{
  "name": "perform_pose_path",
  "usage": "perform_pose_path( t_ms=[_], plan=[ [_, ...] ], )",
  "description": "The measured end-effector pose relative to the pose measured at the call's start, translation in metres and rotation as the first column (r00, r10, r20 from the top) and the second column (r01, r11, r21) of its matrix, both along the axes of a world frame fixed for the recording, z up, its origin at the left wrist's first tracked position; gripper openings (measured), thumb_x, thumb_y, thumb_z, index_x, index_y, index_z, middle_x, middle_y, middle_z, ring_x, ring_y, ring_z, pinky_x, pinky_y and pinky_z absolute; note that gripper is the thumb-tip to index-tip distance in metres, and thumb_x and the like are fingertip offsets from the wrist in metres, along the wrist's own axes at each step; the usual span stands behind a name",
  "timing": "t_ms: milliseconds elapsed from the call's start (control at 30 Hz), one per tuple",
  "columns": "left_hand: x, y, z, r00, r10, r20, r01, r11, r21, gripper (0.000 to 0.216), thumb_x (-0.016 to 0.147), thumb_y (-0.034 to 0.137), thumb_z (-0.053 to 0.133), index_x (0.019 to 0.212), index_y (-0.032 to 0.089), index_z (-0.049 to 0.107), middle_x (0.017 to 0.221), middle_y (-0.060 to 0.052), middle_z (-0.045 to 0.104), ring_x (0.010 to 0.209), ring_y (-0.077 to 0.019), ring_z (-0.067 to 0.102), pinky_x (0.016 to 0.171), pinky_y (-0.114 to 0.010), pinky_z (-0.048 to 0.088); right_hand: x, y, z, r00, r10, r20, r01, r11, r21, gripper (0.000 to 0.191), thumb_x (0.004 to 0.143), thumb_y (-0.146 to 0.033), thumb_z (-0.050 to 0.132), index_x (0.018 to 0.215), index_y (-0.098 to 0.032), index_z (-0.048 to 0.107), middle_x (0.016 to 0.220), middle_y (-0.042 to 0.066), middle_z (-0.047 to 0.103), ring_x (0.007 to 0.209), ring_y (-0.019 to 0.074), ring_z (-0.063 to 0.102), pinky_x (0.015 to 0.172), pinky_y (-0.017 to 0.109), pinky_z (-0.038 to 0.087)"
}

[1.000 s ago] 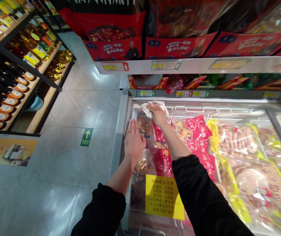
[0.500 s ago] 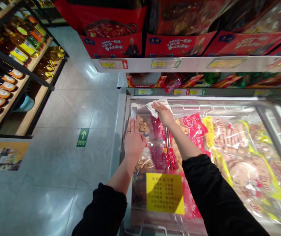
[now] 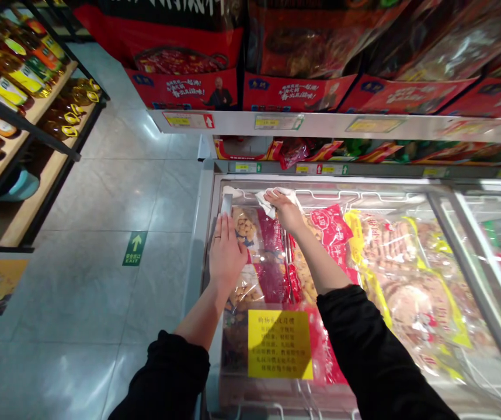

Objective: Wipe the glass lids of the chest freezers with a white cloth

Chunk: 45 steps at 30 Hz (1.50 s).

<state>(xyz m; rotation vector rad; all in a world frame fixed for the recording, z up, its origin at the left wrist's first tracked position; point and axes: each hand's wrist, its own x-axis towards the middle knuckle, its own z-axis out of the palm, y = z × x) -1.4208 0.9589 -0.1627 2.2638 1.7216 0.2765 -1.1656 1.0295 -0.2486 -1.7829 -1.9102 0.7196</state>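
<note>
My left hand (image 3: pixel 228 252) lies flat on the clear sliding lid of a chest freezer, fingers stretched forward. Its fingertips touch the lower end of a narrow grey strip (image 3: pixel 227 203), which looks like the lid's handle. Farther up and to the right, my right hand (image 3: pixel 287 212) presses a crumpled white cloth (image 3: pixel 267 204) onto the lid near its back edge. Under the lid lie frozen food bags, among them a red bag (image 3: pixel 330 224) and a yellow-edged bag (image 3: pixel 393 239). A yellow notice (image 3: pixel 279 345) with Chinese text is on the lid between my forearms.
A shelf edge (image 3: pixel 329 123) with price tags and red boxes (image 3: pixel 184 87) overhangs the freezer's back. The metal lid frame (image 3: pixel 478 245) runs along the right. Bottle racks (image 3: pixel 58 146) stand left, beyond the tiled floor with a green exit sign (image 3: pixel 134 248).
The camera view has turned a little, so the scene sits farther left. My right hand and the cloth have shifted slightly right and toward me on the lid. My left hand stays by the strip.
</note>
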Motion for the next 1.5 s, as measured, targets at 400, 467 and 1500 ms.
perform_pose_path(
  t_ms=[400, 467, 1500],
  plan=[
    [-0.004, 0.003, -0.022, 0.999, -0.012, -0.053, 0.014, 0.999, 0.043, 0.089, 0.087, 0.016, 0.06, 0.168, 0.0, 0.026, 0.177, -0.024, 0.032, 0.167, -0.0348, 0.029, 0.135, -0.05, 0.034, 0.006, 0.029, -0.013, 0.999, -0.034, -0.013, 0.034, 0.999, -0.008, 0.072, 0.088, 0.008, 0.048, 0.15, -0.024, 0.067, 0.163, 0.002, 0.058, 0.161, 0.0224, 0.042, 0.135, 0.044, 0.035],
    [-0.005, 0.002, -0.019, 0.997, -0.028, -0.075, 0.032, 0.998, 0.056, 0.088, 0.089, 0.018, 0.06, 0.169, 0.0, 0.026, 0.177, -0.024, 0.031, 0.167, -0.0351, 0.028, 0.134, -0.051, 0.034, 0.016, 0.015, -0.008, 0.999, 0.027, -0.026, -0.027, 1.0, 0.0, 0.07, 0.09, 0.007, 0.046, 0.149, -0.023, 0.068, 0.162, 0.002, 0.059, 0.16, 0.0209, 0.043, 0.135, 0.042, 0.035],
    [0.116, -0.004, -0.061, 0.998, 0.062, 0.001, -0.062, 0.996, 0.069, 0.062, 0.105, 0.021, 0.042, 0.166, 0.007, 0.041, 0.173, -0.016, 0.042, 0.162, -0.0279, 0.04, 0.134, -0.049, 0.035, 0.067, -0.004, 0.0, 0.982, 0.186, -0.004, -0.186, 0.981, 0.05, 0.065, 0.094, 0.003, 0.047, 0.152, -0.021, 0.065, 0.163, 0.006, 0.059, 0.159, 0.0232, 0.045, 0.134, 0.044, 0.037]
  ],
)
